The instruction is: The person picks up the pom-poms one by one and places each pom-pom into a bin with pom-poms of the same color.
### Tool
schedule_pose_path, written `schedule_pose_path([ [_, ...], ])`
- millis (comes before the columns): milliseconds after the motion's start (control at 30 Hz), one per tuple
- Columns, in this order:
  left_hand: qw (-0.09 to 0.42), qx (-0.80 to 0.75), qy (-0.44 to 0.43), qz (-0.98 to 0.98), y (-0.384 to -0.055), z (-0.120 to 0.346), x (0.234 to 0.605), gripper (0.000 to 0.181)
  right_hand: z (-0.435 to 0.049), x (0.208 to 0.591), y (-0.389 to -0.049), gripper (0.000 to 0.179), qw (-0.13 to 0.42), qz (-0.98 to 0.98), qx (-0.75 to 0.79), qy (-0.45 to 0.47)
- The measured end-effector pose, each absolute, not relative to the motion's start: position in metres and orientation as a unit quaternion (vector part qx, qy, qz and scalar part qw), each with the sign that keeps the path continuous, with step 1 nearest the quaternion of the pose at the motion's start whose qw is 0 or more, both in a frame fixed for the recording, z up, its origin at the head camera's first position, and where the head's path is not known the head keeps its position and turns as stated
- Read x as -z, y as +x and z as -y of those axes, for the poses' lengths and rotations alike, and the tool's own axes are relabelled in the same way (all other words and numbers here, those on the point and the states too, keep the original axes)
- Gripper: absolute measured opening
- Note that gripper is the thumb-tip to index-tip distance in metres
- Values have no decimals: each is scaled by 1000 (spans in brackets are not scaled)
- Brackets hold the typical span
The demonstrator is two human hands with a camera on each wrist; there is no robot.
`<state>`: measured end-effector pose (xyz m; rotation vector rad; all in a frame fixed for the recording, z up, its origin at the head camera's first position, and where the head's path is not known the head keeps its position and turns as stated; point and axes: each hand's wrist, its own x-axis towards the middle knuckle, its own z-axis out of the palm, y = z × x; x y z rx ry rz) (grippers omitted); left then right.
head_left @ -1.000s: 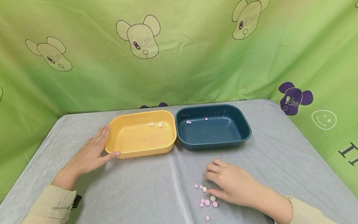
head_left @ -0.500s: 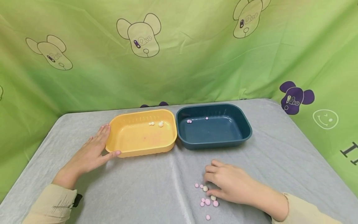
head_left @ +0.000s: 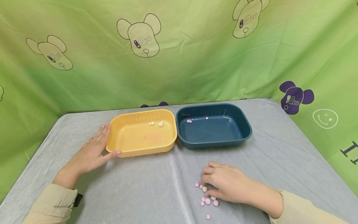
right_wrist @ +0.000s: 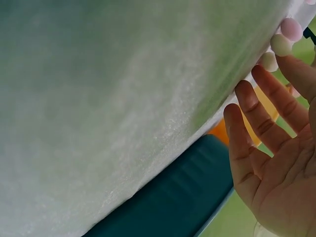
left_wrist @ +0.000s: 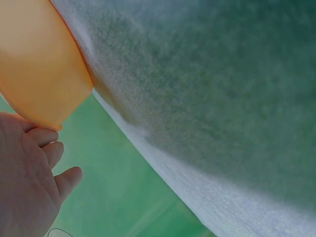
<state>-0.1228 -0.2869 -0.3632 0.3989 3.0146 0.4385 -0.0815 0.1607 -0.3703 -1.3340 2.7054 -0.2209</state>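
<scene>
Left hand [head_left: 90, 154] spread against yellow tray's [head_left: 131, 137] left end. Right hand [head_left: 227, 181] over balls [head_left: 208, 201] on cloth [head_left: 139, 189], thumb and fingertips flanking pale ball [head_left: 205, 189]; can't tell if pinched. Cloth strip separates them from blue tray's [head_left: 212, 133] near edge.

Grey cloth-covered table [head_left: 134, 186], yellow tray [head_left: 148, 151] and dark blue tray [head_left: 215, 145] side by side near its far edge, loose pink balls [head_left: 208, 201] and cream balls [head_left: 205, 189] well in from that edge

Cream ball [head_left: 213, 198] partly hidden by right hand [head_left: 227, 182], left sleeve [head_left: 50, 203] cropped, right sleeve [head_left: 302, 208] cropped
</scene>
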Motion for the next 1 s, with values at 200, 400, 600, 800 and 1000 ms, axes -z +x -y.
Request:
schedule_pose_path([
  [200,38,-143,131,-980,-122,287,363,100,-158,372,-83,12,70,-894,71,-436],
  [400,35,-143,129,-981,-123,288,363,101,-158,374,-82,13,55,-891,96,-441],
  [600,35,-141,132,-981,-123,288,362,101,-158,375,-83,13,53,-883,128,-449],
  [800,38,-141,130,-981,-123,287,361,101,-159,374,-85,10,66,-885,140,-439],
  [1000,41,-138,131,-981,-123,286,359,102,-159,370,-83,17,78,-890,169,-415],
])
